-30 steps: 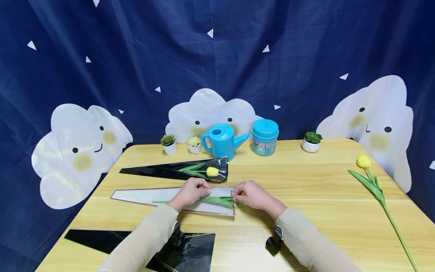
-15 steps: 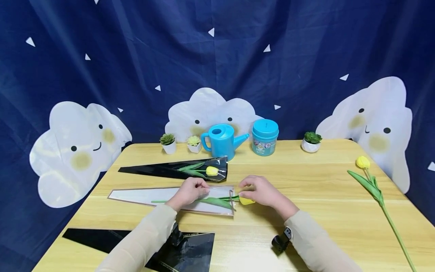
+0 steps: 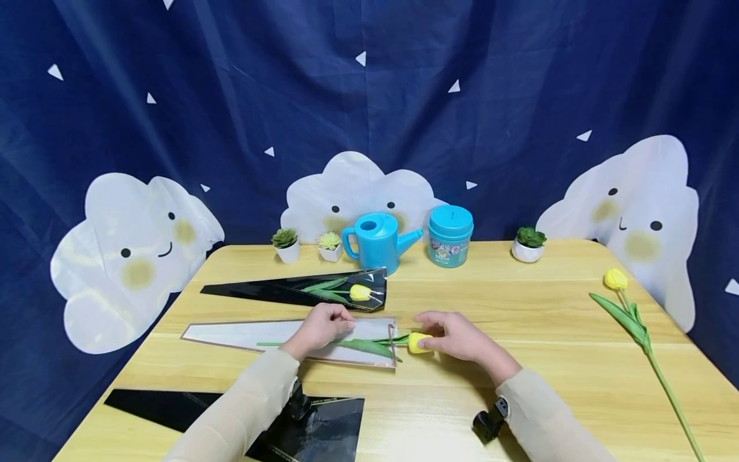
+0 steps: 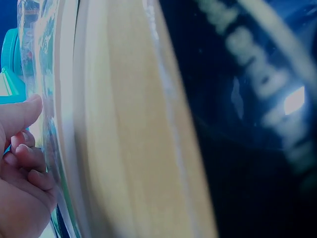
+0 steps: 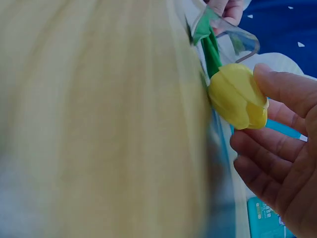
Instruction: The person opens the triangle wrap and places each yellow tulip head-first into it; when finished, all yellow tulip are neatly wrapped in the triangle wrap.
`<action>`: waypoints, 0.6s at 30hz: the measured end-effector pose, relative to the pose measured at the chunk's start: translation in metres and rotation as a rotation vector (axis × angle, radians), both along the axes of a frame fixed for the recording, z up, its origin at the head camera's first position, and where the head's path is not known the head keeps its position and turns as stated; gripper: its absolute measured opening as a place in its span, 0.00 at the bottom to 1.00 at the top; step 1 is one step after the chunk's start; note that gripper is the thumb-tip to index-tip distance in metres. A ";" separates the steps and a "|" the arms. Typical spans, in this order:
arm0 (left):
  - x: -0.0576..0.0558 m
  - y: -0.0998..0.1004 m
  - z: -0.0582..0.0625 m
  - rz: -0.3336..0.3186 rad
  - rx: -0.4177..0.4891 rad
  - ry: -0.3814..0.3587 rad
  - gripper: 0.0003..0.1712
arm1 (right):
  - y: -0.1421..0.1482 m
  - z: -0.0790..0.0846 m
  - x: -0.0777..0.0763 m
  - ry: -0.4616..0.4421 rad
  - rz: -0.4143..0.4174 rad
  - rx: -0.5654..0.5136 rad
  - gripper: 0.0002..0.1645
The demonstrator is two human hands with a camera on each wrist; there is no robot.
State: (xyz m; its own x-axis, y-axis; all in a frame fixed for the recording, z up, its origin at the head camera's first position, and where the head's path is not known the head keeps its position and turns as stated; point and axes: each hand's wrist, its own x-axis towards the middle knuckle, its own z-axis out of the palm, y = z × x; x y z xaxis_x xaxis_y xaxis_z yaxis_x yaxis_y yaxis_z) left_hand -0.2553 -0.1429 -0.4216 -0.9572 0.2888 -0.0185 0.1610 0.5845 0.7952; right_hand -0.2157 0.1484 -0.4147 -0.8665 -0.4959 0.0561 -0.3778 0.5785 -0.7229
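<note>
A clear sleeve with a white back and brown border (image 3: 231,335) lies mid-table. In it are the stem and leaves of a yellow tulip (image 3: 417,342), whose bloom protrudes past the right-hand opening. My left hand (image 3: 324,326) pinches the sleeve's clear film, which also shows beside the thumb in the left wrist view. My right hand (image 3: 462,337) is at the bloom, fingers spread and loosely bent around it. In the right wrist view the thumb (image 5: 285,88) is against or very near the petals; firm contact cannot be told.
Behind lies a black sleeve (image 3: 260,289) holding another yellow tulip. A flat black sleeve (image 3: 323,427) is at the front left. A loose tulip (image 3: 641,321) lies far right. A blue watering can (image 3: 378,240), blue tub (image 3: 450,237) and several small potted plants line the back.
My right hand has moved right, from the sleeve's opening to the bloom. The bloom, hidden at first, now shows outside the film. The left hand stays about where it was.
</note>
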 end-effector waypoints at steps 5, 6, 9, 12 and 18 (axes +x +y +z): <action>0.001 -0.001 -0.003 -0.013 0.014 0.006 0.03 | 0.002 -0.006 0.002 -0.008 0.025 -0.026 0.20; 0.001 -0.001 -0.002 -0.013 0.016 0.009 0.03 | 0.001 -0.006 0.002 -0.003 0.021 -0.028 0.18; 0.001 0.000 -0.002 -0.009 0.022 0.006 0.03 | 0.000 -0.007 0.003 0.006 -0.008 -0.036 0.13; 0.000 0.001 0.000 -0.007 0.017 0.001 0.03 | -0.003 -0.007 0.004 0.012 -0.055 -0.054 0.11; -0.001 -0.001 0.002 -0.029 0.038 -0.001 0.03 | -0.010 -0.007 0.004 0.044 -0.120 -0.100 0.14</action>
